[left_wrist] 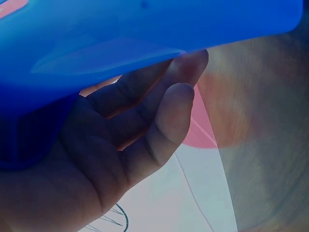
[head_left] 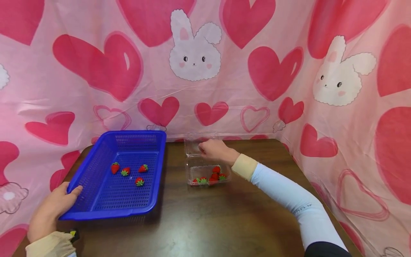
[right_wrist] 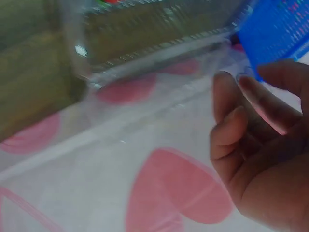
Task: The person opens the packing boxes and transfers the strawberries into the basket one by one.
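Observation:
My left hand (head_left: 55, 204) grips the near left rim of a blue slotted plastic basket (head_left: 110, 214), its thumb over the rim. From the left wrist view, the fingers (left_wrist: 135, 94) lie curled under the basket's edge. Several strawberries with green leaf tops, one strawberry (head_left: 139, 181) nearest me, lie loose inside the basket. A clear plastic clamshell box (head_left: 195, 170) stands with its lid raised at the back; strawberries (head_left: 214, 177) gather along its near right side. Over the lid's right part is my right hand (head_left: 216, 150). Its fingers are loosely bent and hold nothing in the right wrist view.
Under everything is a dark brown wooden table (head_left: 199, 221). A pink curtain (head_left: 237, 85) with hearts and rabbits hangs close along its back and sides. The basket stands left of the clear box, with a strip of table between them.

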The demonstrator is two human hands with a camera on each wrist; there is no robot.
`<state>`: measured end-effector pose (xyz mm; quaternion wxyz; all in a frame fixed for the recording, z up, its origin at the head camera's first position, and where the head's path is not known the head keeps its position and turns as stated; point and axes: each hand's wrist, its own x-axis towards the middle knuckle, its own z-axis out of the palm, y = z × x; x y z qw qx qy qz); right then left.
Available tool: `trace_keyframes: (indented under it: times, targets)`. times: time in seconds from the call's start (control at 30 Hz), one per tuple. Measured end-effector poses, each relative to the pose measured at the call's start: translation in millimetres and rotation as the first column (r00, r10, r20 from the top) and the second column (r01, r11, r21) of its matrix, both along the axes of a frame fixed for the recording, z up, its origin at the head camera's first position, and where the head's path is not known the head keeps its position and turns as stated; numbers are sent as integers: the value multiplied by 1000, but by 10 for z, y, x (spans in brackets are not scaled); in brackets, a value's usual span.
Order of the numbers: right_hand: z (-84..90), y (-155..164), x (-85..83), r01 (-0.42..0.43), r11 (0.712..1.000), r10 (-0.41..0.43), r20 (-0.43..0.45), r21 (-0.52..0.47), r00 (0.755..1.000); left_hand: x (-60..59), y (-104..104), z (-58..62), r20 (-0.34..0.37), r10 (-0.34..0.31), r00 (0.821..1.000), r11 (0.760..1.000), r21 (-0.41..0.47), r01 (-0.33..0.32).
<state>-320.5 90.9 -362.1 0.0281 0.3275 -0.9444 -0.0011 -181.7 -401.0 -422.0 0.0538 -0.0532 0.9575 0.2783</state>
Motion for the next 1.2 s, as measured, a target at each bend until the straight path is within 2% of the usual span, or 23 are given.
trace_keyframes:
  times: [0.1, 0.4, 0.57, 0.77, 1.0, 1.2]
  targets:
    - [-103, 76, 0, 42, 998, -46, 84, 43, 995, 13, 17, -11, -4, 1, 1000, 1000, 0, -1]
    - [-395, 257, 5, 72, 981, -105, 177, 182, 979, 2, 55, 20, 32, 10, 999, 1000, 6, -10]
    - [-484, 293, 22, 78, 969, -135, 239, 233, 962, -14, 47, 31, 15, 2, 1000, 1000, -13, -2]
    - [-544, 277, 16, 59, 957, -129, 236, 283, 963, -14, 31, 19, 21, 9, 1000, 1000, -2, -9]
    - [-576, 258, 17, 49, 956, -111, 202, 289, 973, 6, 46, 49, 27, 10, 1000, 1000, 0, -10]
    - [-559, 236, -2, 30, 958, -67, 122, 284, 990, 24, 47, 63, 44, 16, 999, 1000, -1, -16]
